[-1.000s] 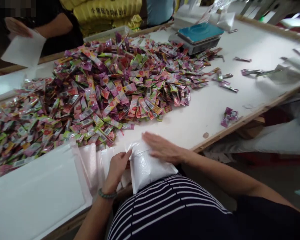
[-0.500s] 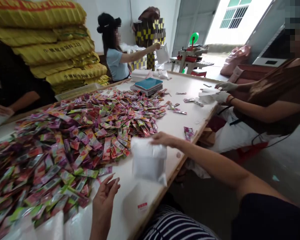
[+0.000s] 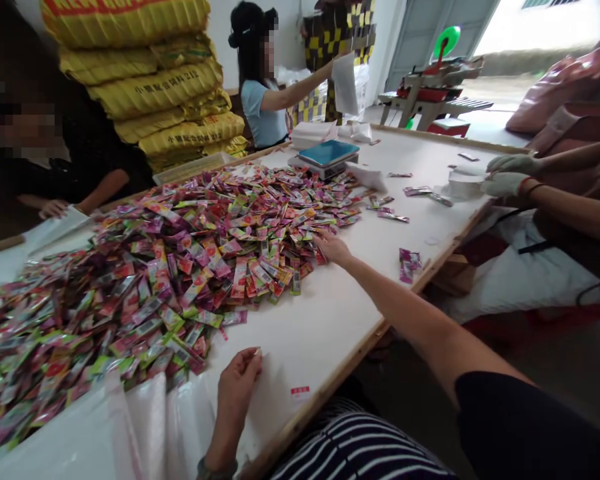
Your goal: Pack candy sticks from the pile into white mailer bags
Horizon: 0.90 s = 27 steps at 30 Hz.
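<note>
Holding out right hand (image 3: pixel 334 250) at right edge of sachet heap (image 3: pixel 220 247) on desk (image 3: pixel 335 313); cannot tell whether gripping any. Holding left hand (image 3: pixel 240 377) half-curled, thumb near fingertips, beside white bags (image 3: pixel 185 413); cannot tell whether pinching anything.

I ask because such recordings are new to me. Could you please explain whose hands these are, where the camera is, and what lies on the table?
These are a person's bare hands, not robot ones; every picture comes from a camera worn on the head. The right hand is at the edge of a pile of small colourful packets; whether it grips one is unclear. The left hand is over the white table, its fingers curled; I cannot tell if they hold anything. White bags lie beside it, and what looks like a scale stands at the pile's far end.
</note>
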Motion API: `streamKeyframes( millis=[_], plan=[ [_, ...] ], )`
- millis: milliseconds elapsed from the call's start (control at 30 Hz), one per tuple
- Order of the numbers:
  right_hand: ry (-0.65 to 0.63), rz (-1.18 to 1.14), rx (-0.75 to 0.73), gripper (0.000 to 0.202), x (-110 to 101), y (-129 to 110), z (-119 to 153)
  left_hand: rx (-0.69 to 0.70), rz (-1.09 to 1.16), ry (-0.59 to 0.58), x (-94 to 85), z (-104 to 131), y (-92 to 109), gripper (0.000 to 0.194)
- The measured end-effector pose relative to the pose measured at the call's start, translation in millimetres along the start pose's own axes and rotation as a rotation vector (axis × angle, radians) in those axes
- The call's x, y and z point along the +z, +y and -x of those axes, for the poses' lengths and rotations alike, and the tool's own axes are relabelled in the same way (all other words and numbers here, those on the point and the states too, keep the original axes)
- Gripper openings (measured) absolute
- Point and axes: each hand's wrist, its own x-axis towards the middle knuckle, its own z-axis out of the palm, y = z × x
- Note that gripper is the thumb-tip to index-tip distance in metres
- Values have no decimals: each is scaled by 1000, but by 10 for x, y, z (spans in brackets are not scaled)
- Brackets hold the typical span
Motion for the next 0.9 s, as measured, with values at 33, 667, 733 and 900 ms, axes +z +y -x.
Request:
streamKeyframes(
  millis=[33, 667, 733, 900],
  plan=[
    [-4, 45, 5, 41, 163, -64, 39, 22, -52, 21, -18, -15, -25, 63],
    [-385, -179, -376, 38, 609, 169, 1488, 370, -628, -7, 94, -158, 141, 51],
    [-407, -413, -165, 43, 572, 213, 1484, 313, -451, -2, 103, -105, 128, 49],
    [-367, -533, 22, 31, 472, 237, 1525, 379, -530, -15, 355, -18, 233, 39]
  ],
)
